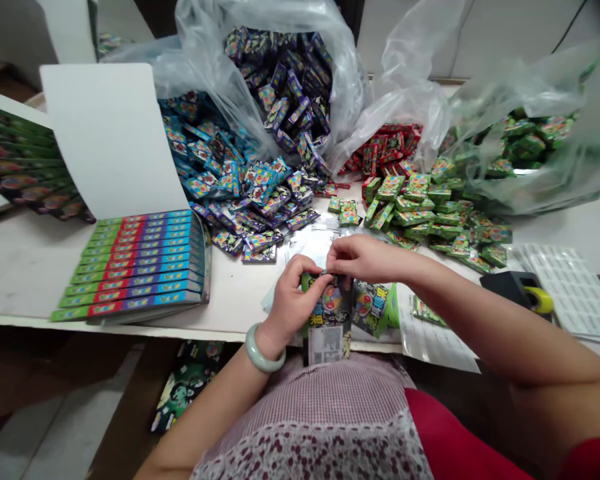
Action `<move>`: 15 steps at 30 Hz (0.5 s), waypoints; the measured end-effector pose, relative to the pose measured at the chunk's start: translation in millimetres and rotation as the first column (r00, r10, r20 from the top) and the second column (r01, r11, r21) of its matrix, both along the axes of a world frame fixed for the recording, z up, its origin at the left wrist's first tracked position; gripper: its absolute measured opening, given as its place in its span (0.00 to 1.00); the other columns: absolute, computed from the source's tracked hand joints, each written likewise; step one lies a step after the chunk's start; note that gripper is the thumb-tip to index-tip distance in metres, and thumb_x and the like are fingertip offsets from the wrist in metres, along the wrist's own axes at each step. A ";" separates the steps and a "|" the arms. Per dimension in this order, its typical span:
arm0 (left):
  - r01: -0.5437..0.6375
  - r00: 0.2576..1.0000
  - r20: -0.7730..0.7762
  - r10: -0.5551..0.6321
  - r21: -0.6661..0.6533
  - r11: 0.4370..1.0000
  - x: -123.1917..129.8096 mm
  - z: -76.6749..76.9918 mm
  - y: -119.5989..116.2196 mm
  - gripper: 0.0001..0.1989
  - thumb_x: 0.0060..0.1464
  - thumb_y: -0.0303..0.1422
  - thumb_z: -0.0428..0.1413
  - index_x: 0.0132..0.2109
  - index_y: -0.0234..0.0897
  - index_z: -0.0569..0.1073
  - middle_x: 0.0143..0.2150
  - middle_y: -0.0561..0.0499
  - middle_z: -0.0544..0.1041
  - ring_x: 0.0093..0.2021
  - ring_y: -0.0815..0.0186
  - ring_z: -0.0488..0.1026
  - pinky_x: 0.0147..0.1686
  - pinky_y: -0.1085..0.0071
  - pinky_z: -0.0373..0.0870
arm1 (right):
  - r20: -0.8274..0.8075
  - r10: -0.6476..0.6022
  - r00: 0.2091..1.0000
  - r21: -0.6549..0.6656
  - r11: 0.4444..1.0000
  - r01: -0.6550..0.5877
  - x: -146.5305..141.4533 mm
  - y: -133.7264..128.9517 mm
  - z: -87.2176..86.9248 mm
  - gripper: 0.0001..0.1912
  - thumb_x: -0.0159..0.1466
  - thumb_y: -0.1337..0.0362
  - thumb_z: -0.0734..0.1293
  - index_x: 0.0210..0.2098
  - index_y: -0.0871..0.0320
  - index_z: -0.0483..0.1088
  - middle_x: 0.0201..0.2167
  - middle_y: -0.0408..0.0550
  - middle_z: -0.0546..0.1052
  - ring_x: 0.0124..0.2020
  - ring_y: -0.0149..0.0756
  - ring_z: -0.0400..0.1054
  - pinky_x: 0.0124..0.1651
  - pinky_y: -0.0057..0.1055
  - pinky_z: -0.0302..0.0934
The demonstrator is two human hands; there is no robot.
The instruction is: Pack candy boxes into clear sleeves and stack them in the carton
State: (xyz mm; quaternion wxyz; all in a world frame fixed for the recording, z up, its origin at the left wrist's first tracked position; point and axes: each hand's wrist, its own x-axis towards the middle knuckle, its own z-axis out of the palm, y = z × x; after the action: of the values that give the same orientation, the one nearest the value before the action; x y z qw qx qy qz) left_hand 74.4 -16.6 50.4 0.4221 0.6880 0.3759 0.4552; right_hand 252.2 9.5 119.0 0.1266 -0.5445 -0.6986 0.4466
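My left hand (pixel 295 297) wraps its fingers and thumb around the upper left part of a dark printed packet (pixel 333 307), which stands against the front edge of the table. A pale label and a colourful ball design show on its face. My right hand (pixel 357 257) is closed in a pinch at the packet's top edge, and its fingertips touch it close to my left thumb. Exactly what lies between those fingertips is hidden. Just right of the packet lies a green and black printed packet (pixel 377 310), flat on the table.
Blue boxes (pixel 200 150), purple boxes (pixel 275 207), red boxes (pixel 387 150) and green boxes (pixel 425 207) spill from clear plastic bags (pixel 350 87). An open-lidded display carton (pixel 130 267) with striped rows stands left. A black tape dispenser (pixel 513 290) and label sheets (pixel 570 287) lie right.
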 end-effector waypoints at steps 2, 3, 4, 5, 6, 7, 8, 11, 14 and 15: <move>-0.031 1.000 0.000 0.031 0.003 1.000 1.7 0.3 -1.6 0.07 0.54 0.31 0.59 0.36 0.38 0.67 0.34 0.53 0.68 0.36 0.67 0.67 0.38 0.69 0.64 | -0.088 -0.053 0.995 -0.088 0.995 0.045 1.4 0.4 -8.2 0.03 0.57 0.69 0.65 0.27 0.59 0.69 0.22 0.43 0.73 0.23 0.29 0.65 0.26 0.26 0.57; -0.046 0.999 -0.004 0.046 0.000 0.999 1.8 1.5 -2.8 0.07 0.54 0.31 0.59 0.36 0.38 0.67 0.33 0.53 0.68 0.36 0.67 0.67 0.38 0.70 0.64 | -0.153 -0.083 0.985 -0.168 0.984 0.057 2.0 0.2 -12.3 0.02 0.56 0.68 0.65 0.27 0.59 0.69 0.21 0.43 0.73 0.22 0.29 0.66 0.26 0.26 0.58; -0.055 0.998 -0.009 0.055 -0.011 0.998 1.3 3.3 -4.5 0.08 0.53 0.32 0.59 0.36 0.38 0.67 0.34 0.53 0.68 0.35 0.67 0.67 0.38 0.70 0.64 | -0.221 -0.121 0.968 -0.260 0.964 0.061 2.3 -0.6 -15.9 0.02 0.55 0.68 0.65 0.27 0.59 0.69 0.21 0.42 0.72 0.22 0.29 0.66 0.26 0.26 0.58; -0.057 0.998 -0.010 0.057 -0.033 0.998 0.4 5.4 -7.0 0.08 0.53 0.32 0.59 0.38 0.38 0.67 0.34 0.53 0.69 0.36 0.67 0.67 0.38 0.70 0.64 | -0.286 -0.169 0.943 -0.357 0.932 0.059 2.1 -2.0 -18.8 0.02 0.54 0.67 0.66 0.27 0.59 0.68 0.21 0.41 0.72 0.21 0.29 0.65 0.26 0.26 0.59; -0.052 0.999 -0.005 0.052 -0.066 0.996 -1.0 7.2 -10.3 0.09 0.53 0.32 0.59 0.40 0.38 0.67 0.36 0.52 0.69 0.36 0.67 0.68 0.39 0.69 0.65 | -0.340 -0.222 0.914 -0.445 0.894 0.052 1.4 -4.0 -20.8 0.03 0.53 0.66 0.67 0.27 0.59 0.68 0.21 0.41 0.71 0.21 0.28 0.65 0.25 0.25 0.59; -0.032 0.999 0.007 0.033 -0.110 0.993 -2.8 8.6 -14.1 0.12 0.53 0.32 0.59 0.43 0.39 0.66 0.38 0.51 0.70 0.37 0.67 0.68 0.39 0.69 0.65 | -0.381 -0.275 0.883 -0.516 0.855 0.043 0.3 -6.5 -21.9 0.05 0.51 0.65 0.68 0.26 0.59 0.67 0.20 0.40 0.70 0.21 0.28 0.64 0.25 0.25 0.58; -0.001 1.000 0.029 0.006 -0.161 0.987 -5.0 9.1 -18.5 0.15 0.52 0.33 0.60 0.46 0.39 0.66 0.39 0.51 0.71 0.38 0.66 0.68 0.40 0.69 0.66 | -0.414 -0.319 0.853 -0.575 0.818 0.027 -1.0 -9.3 -21.9 0.06 0.50 0.64 0.68 0.26 0.59 0.67 0.21 0.39 0.69 0.21 0.28 0.64 0.25 0.24 0.58; 0.117 0.990 0.106 -0.088 -0.306 0.945 -15.2 8.1 -31.3 0.20 0.49 0.36 0.62 0.47 0.38 0.65 0.36 0.52 0.70 0.33 0.68 0.67 0.33 0.71 0.66 | -0.443 -0.355 0.823 -0.680 0.731 -0.050 -4.2 -16.2 -17.4 0.09 0.51 0.61 0.70 0.28 0.59 0.67 0.23 0.41 0.70 0.24 0.29 0.65 0.28 0.25 0.59; 0.149 0.982 0.160 -0.104 -0.305 0.941 -34.4 16.8 -40.0 0.16 0.49 0.37 0.63 0.41 0.38 0.66 0.30 0.55 0.67 0.28 0.71 0.64 0.28 0.74 0.63 | -0.437 -0.279 0.855 -0.662 0.744 -0.095 -5.0 -16.2 -9.7 0.12 0.54 0.57 0.71 0.31 0.58 0.70 0.27 0.44 0.73 0.27 0.32 0.67 0.32 0.28 0.61; 0.137 0.980 0.173 -0.095 -0.250 0.958 -43.4 24.5 -41.5 0.16 0.49 0.37 0.63 0.41 0.38 0.67 0.30 0.55 0.67 0.28 0.71 0.65 0.28 0.74 0.64 | -0.437 -0.247 0.865 -0.618 0.781 -0.089 -5.4 -14.5 -7.7 0.13 0.55 0.55 0.71 0.32 0.58 0.71 0.28 0.46 0.73 0.29 0.33 0.68 0.33 0.29 0.62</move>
State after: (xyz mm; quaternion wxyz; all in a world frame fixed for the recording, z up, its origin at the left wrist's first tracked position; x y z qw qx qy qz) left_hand 31.0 -58.2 74.9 0.5638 0.6089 0.3563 0.4294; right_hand 246.8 -5.0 111.3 0.1346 -0.4520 -0.4322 0.7686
